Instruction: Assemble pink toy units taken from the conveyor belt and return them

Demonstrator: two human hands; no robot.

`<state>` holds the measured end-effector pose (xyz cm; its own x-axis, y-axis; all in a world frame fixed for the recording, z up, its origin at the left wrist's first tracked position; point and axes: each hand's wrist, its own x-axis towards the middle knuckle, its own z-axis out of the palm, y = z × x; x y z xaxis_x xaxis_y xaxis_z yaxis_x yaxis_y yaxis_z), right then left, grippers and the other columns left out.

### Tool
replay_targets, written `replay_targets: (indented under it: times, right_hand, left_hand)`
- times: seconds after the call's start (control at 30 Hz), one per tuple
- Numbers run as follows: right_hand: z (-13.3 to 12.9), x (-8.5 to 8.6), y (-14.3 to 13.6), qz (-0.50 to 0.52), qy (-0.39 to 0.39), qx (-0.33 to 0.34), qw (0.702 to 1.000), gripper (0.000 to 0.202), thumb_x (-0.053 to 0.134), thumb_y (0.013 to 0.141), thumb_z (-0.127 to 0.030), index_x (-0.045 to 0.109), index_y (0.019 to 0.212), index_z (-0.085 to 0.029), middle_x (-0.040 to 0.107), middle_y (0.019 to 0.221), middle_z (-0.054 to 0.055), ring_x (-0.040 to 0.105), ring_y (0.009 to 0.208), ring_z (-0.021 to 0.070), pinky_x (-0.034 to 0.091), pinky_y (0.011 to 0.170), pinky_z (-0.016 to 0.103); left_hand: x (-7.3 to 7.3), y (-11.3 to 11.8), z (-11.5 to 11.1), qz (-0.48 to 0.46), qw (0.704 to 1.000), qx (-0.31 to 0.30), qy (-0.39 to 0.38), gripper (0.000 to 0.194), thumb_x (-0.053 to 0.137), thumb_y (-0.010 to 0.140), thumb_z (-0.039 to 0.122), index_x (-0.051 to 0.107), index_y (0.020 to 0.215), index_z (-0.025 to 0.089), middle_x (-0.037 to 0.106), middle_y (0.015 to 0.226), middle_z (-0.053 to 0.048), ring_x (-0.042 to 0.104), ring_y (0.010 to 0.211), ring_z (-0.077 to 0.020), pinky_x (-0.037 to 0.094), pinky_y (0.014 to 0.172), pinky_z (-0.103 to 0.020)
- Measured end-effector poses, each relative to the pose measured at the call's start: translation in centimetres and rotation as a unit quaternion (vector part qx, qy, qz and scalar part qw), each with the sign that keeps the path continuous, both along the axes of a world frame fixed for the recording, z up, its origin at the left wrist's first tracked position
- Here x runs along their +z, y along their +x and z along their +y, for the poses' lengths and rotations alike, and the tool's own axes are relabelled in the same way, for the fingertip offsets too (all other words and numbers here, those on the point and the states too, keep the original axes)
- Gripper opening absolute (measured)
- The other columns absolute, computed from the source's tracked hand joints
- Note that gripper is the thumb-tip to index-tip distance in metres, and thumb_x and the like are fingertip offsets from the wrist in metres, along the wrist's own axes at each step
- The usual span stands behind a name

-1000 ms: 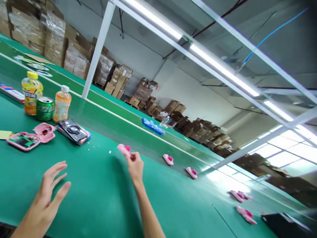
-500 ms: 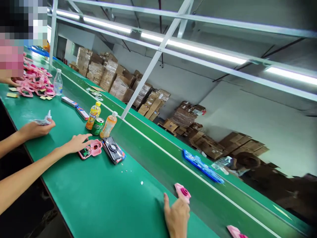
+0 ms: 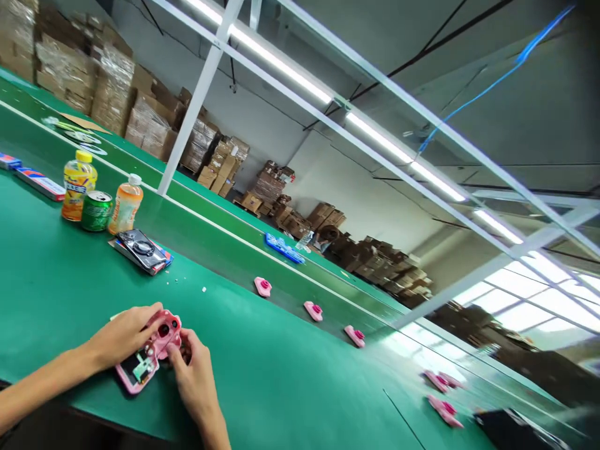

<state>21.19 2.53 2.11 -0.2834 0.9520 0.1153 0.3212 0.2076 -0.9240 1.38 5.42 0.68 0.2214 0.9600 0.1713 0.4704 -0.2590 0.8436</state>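
– Where's the pink case (image 3: 165, 337)?
– Between both hands, over the near edge of the green tabletop (image 3: 281, 387). It's open: smooth, rounded plastic, two dark round holes in one shell, a circuit board (image 3: 141, 369) in the other.
– And the fingers?
– The left hand (image 3: 122, 332) has its fingers together, gripping the holed shell's edge. The right hand (image 3: 193, 367) curls thumb and fingers towards each other at the opposite side; I can't tell what they pinch.
– Any writing on it?
– None I can read. Beyond it, a glossy black slab (image 3: 140, 247) with a raised ring lies on a flat printed box (image 3: 163, 265).
– What about the drinks?
– The yellow-capped bottle (image 3: 76, 187) has pale characters on a dark band, the green can (image 3: 96, 211) pale lettering, the white-capped bottle (image 3: 125, 205) a whitish label. All too small to read.
– Further out?
– Pink moulded pieces (image 3: 313, 310) dot the shiny belt (image 3: 225, 250); behind stand film-wrapped cartons (image 3: 111, 84).
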Motion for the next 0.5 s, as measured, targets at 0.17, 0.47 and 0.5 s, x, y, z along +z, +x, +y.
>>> replay_targets:
  times: [0.17,0.47,0.5]
  right_hand:
    - [-0.7,0.0,3.3,0.052,-0.061,-0.03,0.996,0.042,0.059,0.091,-0.057,0.07,0.097,-0.017,0.071,0.076,0.003,0.061,0.062,0.0147,0.049,0.058,0.025]
    - [-1.9,1.4,-2.7,-0.129,0.224,-0.098,0.961,0.028,0.055,0.097,-0.034,0.066,0.121,-0.025,0.073,0.106,0.008,0.071,0.086,0.0223,0.056,0.072,0.033]
    - [-1.3,1.3,-4.0,-0.156,0.216,-0.06,0.962,0.03,0.058,0.094,-0.03,0.067,0.122,-0.024,0.075,0.107,0.008,0.072,0.09,0.0248,0.056,0.073,0.034]
  left_hand:
    - [-2.0,-0.9,-1.8,-0.023,0.993,0.066,0.094,0.048,0.043,0.095,0.03,0.052,0.141,0.022,0.063,0.133,-0.011,0.06,0.121,-0.0262,0.048,0.104,-0.039]
    - [-1.8,-3.5,-4.4,0.044,0.998,-0.023,0.044,0.04,0.057,0.09,0.026,0.062,0.129,0.031,0.062,0.129,-0.006,0.056,0.12,-0.027,0.047,0.105,-0.04]
    - [-1.7,-3.0,-4.6,0.014,0.999,-0.023,0.04,0.05,0.057,0.09,0.025,0.055,0.139,0.031,0.059,0.137,-0.007,0.053,0.128,-0.0276,0.044,0.11,-0.042]
